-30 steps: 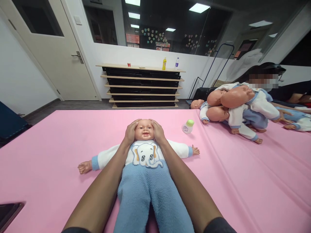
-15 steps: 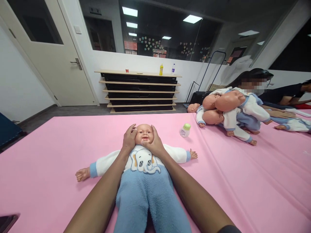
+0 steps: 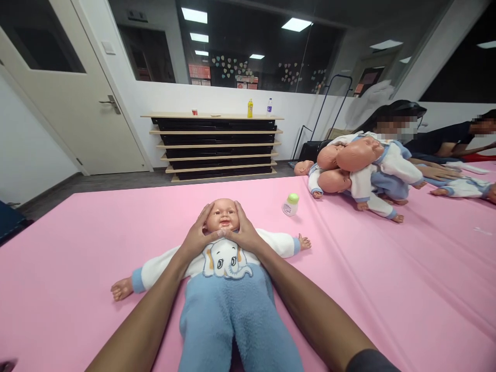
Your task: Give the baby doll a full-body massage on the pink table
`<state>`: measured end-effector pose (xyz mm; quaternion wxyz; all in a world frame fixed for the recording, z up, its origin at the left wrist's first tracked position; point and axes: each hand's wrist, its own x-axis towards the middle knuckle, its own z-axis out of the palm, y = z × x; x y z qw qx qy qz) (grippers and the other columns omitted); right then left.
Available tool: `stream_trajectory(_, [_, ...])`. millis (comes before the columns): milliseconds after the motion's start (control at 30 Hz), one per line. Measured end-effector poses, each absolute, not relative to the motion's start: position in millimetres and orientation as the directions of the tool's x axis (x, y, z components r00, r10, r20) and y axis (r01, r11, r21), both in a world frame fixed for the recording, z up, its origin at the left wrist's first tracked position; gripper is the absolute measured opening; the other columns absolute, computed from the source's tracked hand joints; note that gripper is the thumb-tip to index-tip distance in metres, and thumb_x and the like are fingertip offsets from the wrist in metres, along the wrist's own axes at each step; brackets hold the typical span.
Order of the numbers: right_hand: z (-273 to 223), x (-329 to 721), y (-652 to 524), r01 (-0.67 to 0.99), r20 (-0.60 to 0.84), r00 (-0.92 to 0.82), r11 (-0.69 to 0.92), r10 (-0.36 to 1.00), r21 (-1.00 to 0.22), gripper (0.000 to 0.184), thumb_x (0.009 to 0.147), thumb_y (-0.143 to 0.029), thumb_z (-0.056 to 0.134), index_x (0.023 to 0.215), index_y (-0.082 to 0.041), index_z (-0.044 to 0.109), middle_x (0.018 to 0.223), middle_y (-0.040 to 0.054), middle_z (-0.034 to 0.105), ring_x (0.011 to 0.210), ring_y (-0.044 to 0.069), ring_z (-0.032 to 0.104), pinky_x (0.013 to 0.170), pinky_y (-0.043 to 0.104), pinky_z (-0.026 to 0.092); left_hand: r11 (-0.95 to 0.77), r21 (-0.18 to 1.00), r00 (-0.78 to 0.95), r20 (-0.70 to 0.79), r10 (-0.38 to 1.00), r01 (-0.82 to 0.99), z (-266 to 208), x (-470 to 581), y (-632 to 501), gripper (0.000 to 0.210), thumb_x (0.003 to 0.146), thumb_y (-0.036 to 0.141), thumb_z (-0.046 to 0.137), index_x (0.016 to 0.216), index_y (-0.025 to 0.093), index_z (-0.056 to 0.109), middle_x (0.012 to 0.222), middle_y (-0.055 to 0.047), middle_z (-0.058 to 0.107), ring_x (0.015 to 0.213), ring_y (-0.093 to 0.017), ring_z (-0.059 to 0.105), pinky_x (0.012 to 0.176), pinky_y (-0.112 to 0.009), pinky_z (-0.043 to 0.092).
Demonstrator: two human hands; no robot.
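Observation:
A baby doll [image 3: 228, 299] in a white top with an elephant face and blue fleece trousers lies on its back, arms spread. My left hand [image 3: 199, 236] cups one side of the doll's head [image 3: 222, 213], its fingers along the cheek and temple. On the opposite side, my right hand [image 3: 245, 232] holds the head in the same way. Both thumbs meet tip to tip just under the chin. The doll's face shows between my palms; the back of its head is hidden. A small bottle with a green cap [image 3: 290, 205] stands beyond the doll's outstretched arm.
A pink padded table [image 3: 368, 310] lies under everything. At the right, several more dolls [image 3: 360, 170] are piled up, with two people behind them. Stacked boards [image 3: 217, 139] carrying bottles stand against the far wall. A dark object [image 3: 8, 366] shows at the lower left corner.
My left thumb has come across beneath the doll's chin, and my right thumb has slid down off the lower face to meet it. The view has shifted slightly.

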<state>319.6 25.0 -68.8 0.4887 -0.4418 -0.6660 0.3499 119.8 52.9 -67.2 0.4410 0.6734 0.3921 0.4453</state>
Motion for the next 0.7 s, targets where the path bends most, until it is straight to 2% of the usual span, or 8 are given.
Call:
stream_trajectory(133, [-70,321,25,0.193,0.338,-0.148,0.362,0.929,-0.912,0.111,0.072,-0.05,0.078,0.157,-0.027,0.01,0.163,0.0048,0.014,0.151,0.027,0.013,0.123,0.044,0.015,-0.235,0.97,0.326,0.202,0.923,0.064,-65,120,55,0.101,0.066,0.039,0.081,0.152,0.032,0.029,0.148,-0.01,0.047,0.125,-0.033,0.055,0.101,-0.045,0.049])
stream_trajectory(300, [-70,324,28,0.152,0.324,-0.154,0.347,0.933,-0.925,0.106,0.075,-0.048,0.076,0.157,-0.026,0.012,0.163,0.0034,0.014,0.151,0.025,0.013,0.123,0.042,0.016,-0.232,0.971,0.303,0.205,0.931,0.055,-64,119,56,0.101,0.063,0.038,0.083,0.151,0.029,0.034,0.142,-0.011,0.052,0.119,-0.033,0.059,0.095,-0.041,0.052])
stream_trajectory(367, [-68,327,30,0.101,0.316,-0.157,0.334,0.935,-0.937,0.098,0.077,-0.046,0.074,0.155,-0.026,0.019,0.161,0.0028,0.019,0.15,0.024,0.017,0.123,0.042,0.018,-0.232,0.971,0.295,0.206,0.933,0.056,-65,118,57,0.1,0.064,0.039,0.082,0.151,0.027,0.035,0.139,-0.011,0.055,0.119,-0.033,0.059,0.094,-0.04,0.053])
stream_trajectory(500, [-63,333,33,-0.109,0.302,-0.184,0.286,0.935,-0.952,0.088,0.075,-0.042,0.077,0.15,-0.026,0.034,0.158,0.0019,0.03,0.146,0.026,0.028,0.12,0.043,0.025,-0.224,0.974,0.314,0.2,0.928,0.042,-64,114,59,0.096,0.069,0.042,0.077,0.152,0.024,0.033,0.134,-0.011,0.06,0.117,-0.033,0.06,0.095,-0.041,0.051])
stream_trajectory(633, [-65,336,39,-0.28,0.22,-0.188,0.162,0.957,-0.946,0.08,0.074,-0.043,0.077,0.145,-0.029,0.044,0.153,0.0007,0.039,0.141,0.028,0.038,0.116,0.046,0.033,-0.228,0.973,0.335,0.208,0.919,0.022,-61,113,58,0.095,0.072,0.043,0.074,0.152,0.02,0.031,0.139,-0.013,0.055,0.119,-0.034,0.058,0.097,-0.042,0.05])
stream_trajectory(700, [-67,335,41,-0.345,0.168,-0.213,0.087,0.963,-0.935,0.075,0.077,-0.046,0.074,0.145,-0.031,0.044,0.153,0.0,0.039,0.137,0.028,0.043,0.113,0.049,0.038,-0.224,0.975,0.341,0.207,0.917,0.009,-59,113,57,0.094,0.073,0.045,0.073,0.153,0.019,0.031,0.143,-0.014,0.052,0.121,-0.035,0.056,0.098,-0.041,0.05])
